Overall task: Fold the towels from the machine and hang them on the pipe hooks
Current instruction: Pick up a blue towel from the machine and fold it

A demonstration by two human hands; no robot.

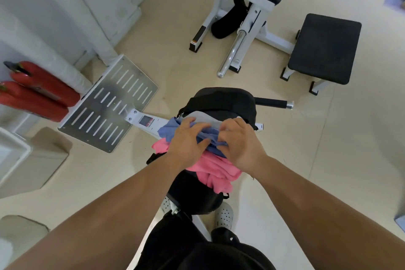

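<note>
- Two bare forearms reach in from the bottom edge, over black clothing at 6 o'clock, and meet on a heap of towels at mid-frame.
- On top of the heap lies the blue towel [207, 136], bunched up.
  - The left hand [188, 140] has its fingers curled over the left part, with the thumb pinching a fold.
  - The right hand [243, 147] has its fingers bent down, gripping the right end of the same cloth.
- Under it the pink towel [215, 169] lies crumpled and spills toward 5 o'clock.
- At 12 o'clock, just beyond the hands, a grey towel [206, 117] touches the blue one.
- All three rest on the black seat pad [223, 101] of an exercise machine. Its black handle [271, 102], with a silver end, sticks out toward 3 o'clock.
- At 6 o'clock from the heap a white perforated shoe [224, 215] stands on the floor [175, 61].
- At 9 o'clock a slotted metal footplate [109, 103] lies tilted, joined to a white beam that runs under the towels.
- Farther out at 9 o'clock two red fire extinguishers [37, 92] lean by the wall, with a cardboard box [37, 155] at 8 o'clock.
- At 1 o'clock stands a white-framed gym machine [247, 17] with black pads, and at 2 o'clock a black-topped bench [324, 48].
</note>
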